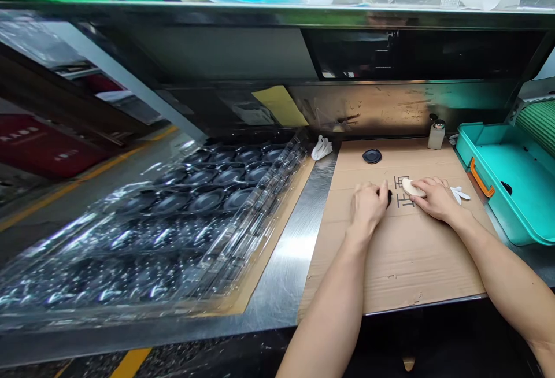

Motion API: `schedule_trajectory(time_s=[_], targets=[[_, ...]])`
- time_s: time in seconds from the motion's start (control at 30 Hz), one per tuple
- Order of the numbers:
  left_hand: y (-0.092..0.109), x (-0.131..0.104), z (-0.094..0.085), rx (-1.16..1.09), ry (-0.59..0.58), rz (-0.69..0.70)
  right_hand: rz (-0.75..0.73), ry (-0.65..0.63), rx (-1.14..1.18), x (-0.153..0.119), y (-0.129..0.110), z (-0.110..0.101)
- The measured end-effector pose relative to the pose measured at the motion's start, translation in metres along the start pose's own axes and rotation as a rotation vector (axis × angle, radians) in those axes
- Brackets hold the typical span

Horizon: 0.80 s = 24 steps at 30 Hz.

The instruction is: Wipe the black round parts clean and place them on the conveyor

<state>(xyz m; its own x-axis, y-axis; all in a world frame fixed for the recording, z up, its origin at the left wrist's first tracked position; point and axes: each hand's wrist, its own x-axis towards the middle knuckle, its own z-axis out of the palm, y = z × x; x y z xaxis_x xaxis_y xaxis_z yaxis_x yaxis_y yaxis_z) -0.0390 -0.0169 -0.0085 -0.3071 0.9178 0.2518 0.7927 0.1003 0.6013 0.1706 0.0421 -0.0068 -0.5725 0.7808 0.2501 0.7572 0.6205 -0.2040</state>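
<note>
Over the cardboard sheet (416,262), my left hand (367,206) is closed, its fingers around a small black part (389,197) of which only an edge shows. My right hand (437,197) grips a whitish, rounded pad (414,188) close to the printed characters on the cardboard. Behind my left hand lies a round black disc-shaped part (372,156), flat and touched by neither hand. A crumpled white wipe (460,194) shows beside my right wrist. At the back of the cardboard stands a small cloudy bottle (436,135) with a metallic cap.
Clear plastic trays (208,193) with several round black parts fill the left side. A teal bin (537,225) with an orange handle (481,177) sits at right, a small black piece (506,188) inside. Another white wipe (321,148) lies at the back. A metal-edged shelf (277,17) crosses overhead.
</note>
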Motion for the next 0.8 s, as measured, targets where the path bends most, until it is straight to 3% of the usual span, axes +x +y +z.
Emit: schedule_trajectory(time_s=[0.13,0.27,0.33,0.43,0.5,0.67,0.8], targets=[[-0.008,0.000,-0.006,0.217,0.138,-0.117,0.009,-0.002,0.002,0.000,0.001,0.001],[0.003,-0.007,-0.005,0.283,0.219,-0.100,0.013,-0.005,0.019,0.000,0.000,0.001],[0.010,-0.010,-0.001,0.325,0.096,-0.065,0.009,-0.002,0.028,0.000,-0.002,0.001],[0.012,-0.012,0.006,0.368,-0.190,-0.058,0.014,0.011,0.032,0.000,-0.005,0.001],[0.011,-0.012,0.008,0.386,-0.298,-0.066,0.011,0.022,0.023,-0.001,-0.008,0.001],[-0.002,-0.014,0.000,0.430,-0.369,-0.070,-0.062,0.067,0.042,-0.003,-0.017,0.005],[-0.030,-0.025,-0.015,0.452,-0.351,0.006,-0.066,0.049,0.045,-0.002,-0.019,0.011]])
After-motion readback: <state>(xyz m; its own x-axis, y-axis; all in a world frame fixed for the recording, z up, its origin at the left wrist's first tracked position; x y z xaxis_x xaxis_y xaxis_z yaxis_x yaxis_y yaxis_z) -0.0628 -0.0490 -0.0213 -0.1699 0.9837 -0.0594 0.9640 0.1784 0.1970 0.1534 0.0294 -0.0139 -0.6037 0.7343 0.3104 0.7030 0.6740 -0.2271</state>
